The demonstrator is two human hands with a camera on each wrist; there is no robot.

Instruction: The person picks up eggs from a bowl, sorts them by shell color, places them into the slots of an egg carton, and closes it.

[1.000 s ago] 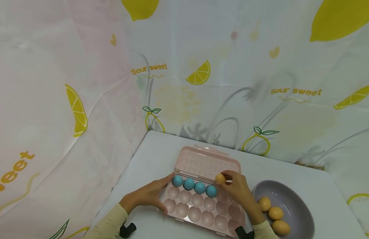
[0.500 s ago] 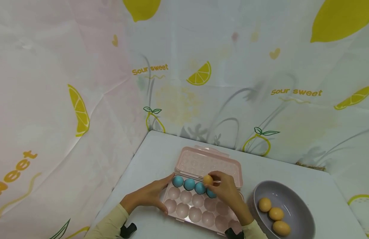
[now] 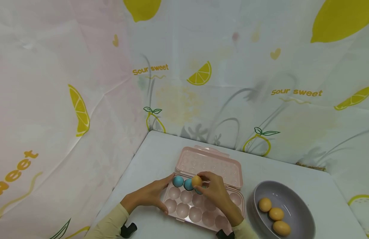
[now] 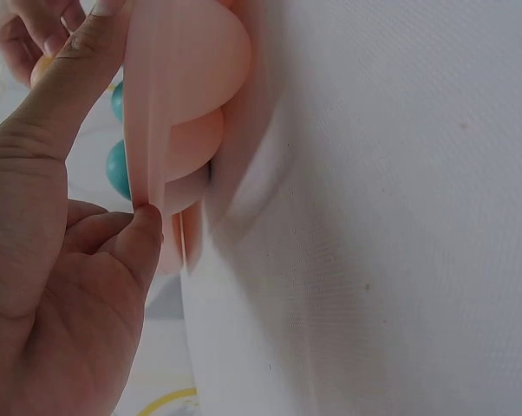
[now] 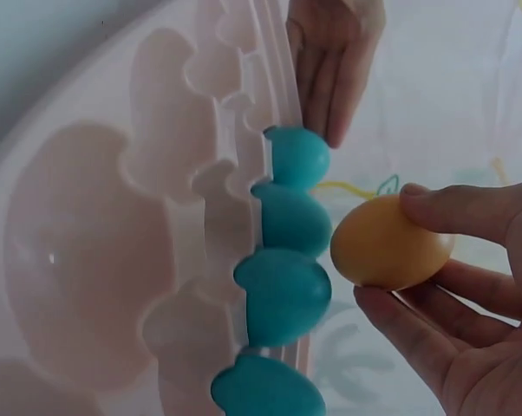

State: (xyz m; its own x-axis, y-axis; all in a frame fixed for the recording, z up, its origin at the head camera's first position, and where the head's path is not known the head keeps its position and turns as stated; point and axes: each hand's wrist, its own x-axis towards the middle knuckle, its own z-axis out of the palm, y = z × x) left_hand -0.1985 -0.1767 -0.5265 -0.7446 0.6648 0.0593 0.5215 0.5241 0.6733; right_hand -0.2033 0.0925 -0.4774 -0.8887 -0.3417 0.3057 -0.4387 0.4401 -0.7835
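A pink plastic egg box (image 3: pixel 182 211) lies with its lid (image 3: pixel 209 162) folded back. Several blue eggs (image 3: pixel 178 181) sit in its back row; in the head view, my right hand partly hides this row. My left hand (image 3: pixel 149 193) spans the box's left end, thumb at the front corner and fingertips at the back. In the left wrist view, that hand (image 4: pixel 79 234) grips the box's rim. My right hand (image 3: pixel 215 191) pinches a brown egg (image 5: pixel 387 243) between thumb and fingers, just above the blue eggs. The right wrist view shows this egg raised clear of the box.
To the right of the box stands a grey bowl (image 3: pixel 302 207) with three brown eggs (image 3: pixel 276 214) in it. Both rest on a white table (image 3: pixel 154 149). Lemon-printed sheeting (image 3: pixel 178 99) rises behind and at the left.
My right hand has carried the brown egg leftward along the blue row, from right of the blue eggs to above the middle ones. My left hand stays at the box's end.
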